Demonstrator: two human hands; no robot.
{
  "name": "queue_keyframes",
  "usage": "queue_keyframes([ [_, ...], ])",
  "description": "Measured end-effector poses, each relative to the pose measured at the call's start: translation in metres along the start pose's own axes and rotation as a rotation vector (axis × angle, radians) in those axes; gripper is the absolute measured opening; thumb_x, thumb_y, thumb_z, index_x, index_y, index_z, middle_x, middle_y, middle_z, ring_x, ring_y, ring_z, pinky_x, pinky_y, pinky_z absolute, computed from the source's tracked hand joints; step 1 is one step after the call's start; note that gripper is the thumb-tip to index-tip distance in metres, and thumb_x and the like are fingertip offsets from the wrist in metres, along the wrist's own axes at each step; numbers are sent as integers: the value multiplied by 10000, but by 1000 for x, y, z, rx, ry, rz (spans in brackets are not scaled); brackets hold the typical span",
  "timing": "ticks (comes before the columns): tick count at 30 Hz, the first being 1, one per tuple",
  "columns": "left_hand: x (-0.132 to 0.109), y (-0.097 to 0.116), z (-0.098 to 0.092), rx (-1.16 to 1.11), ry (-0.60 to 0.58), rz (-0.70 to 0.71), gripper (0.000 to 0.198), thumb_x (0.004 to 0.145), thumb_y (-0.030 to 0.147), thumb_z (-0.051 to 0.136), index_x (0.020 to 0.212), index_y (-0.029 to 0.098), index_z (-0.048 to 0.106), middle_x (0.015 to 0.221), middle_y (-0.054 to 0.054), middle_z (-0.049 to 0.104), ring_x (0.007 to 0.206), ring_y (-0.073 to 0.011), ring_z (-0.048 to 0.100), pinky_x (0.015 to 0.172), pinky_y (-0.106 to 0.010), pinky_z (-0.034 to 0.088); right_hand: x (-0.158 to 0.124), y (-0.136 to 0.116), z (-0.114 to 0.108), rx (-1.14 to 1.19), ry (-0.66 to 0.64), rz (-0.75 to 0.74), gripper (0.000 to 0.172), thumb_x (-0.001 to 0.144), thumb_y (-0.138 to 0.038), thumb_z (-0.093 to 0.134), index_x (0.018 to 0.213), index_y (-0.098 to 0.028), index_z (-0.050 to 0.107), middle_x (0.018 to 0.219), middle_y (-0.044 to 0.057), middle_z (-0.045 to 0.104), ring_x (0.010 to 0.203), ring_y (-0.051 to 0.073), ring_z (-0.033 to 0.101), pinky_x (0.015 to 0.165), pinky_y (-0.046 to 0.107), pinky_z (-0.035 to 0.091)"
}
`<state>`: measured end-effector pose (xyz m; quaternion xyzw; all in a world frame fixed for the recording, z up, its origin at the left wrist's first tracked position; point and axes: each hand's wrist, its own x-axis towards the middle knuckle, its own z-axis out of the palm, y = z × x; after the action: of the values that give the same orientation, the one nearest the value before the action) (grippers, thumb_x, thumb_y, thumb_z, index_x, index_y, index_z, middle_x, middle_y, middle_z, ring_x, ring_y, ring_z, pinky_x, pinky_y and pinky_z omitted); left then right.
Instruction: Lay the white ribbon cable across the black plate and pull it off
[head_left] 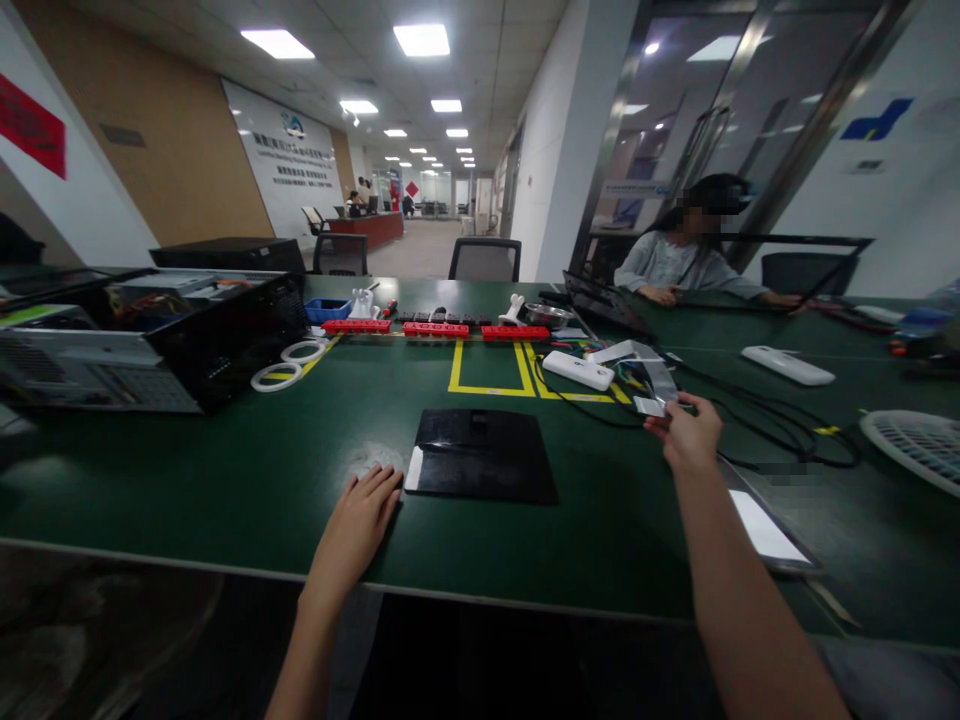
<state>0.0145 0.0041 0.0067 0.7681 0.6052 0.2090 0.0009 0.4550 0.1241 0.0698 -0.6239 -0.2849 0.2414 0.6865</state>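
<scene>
Head view: left hand point(358, 510) lies open and flat on the green surface point(225, 470), fingertips touching the near-left corner of the panel point(480, 455) as if to steady it, while right hand point(688, 435) pinches a grey strip point(651, 380) by its end, seemingly holding it clear of the cables point(750, 410) beside it.

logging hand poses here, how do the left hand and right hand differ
The left hand lies flat, fingers straight, on the green table beside the black panel; the right hand is closed, pinching a silvery strip. The left hand sits nearer the table's front edge; the right hand reaches farther out. Both are bare.
</scene>
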Motion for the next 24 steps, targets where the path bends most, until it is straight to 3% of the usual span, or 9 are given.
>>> queue_keyframes([
  [6, 0, 0, 0, 10, -14, 3, 365, 927, 294, 349, 1222, 197, 540, 1292, -76, 541, 1246, -215, 426, 1032, -447, 299, -5, -1, 5, -27, 36, -55, 267, 731, -102, 502, 980, -194, 475, 579, -78, 508, 335, 67, 485, 354, 204, 488],
  [13, 0, 0, 0, -7, -6, 0, 358, 924, 296, 356, 1216, 207, 543, 1290, -73, 543, 1248, -209, 425, 1033, -444, 299, -11, 1, 4, -292, -25, -326, 313, 757, -180, 522, 1068, -168, 493, 553, -55, 520, 372, 107, 509, 338, 198, 431],
  [19, 0, 0, -1, -7, -10, -3, 361, 924, 302, 356, 1217, 204, 544, 1295, -73, 538, 1252, -209, 420, 1038, -438, 296, -19, -1, 11, -726, -91, -577, 322, 850, -213, 386, 1142, -147, 505, 494, -20, 517, 447, 163, 528, 600, 322, 475],
  [24, 0, 2, -3, -3, -18, -7, 365, 927, 301, 354, 1222, 196, 541, 1295, -76, 538, 1255, -208, 415, 1044, -438, 287, -26, -2, 21, -824, -101, -800, 337, 863, -208, 340, 1138, -135, 519, 779, 101, 633, 766, 231, 603, 778, 357, 431],
])
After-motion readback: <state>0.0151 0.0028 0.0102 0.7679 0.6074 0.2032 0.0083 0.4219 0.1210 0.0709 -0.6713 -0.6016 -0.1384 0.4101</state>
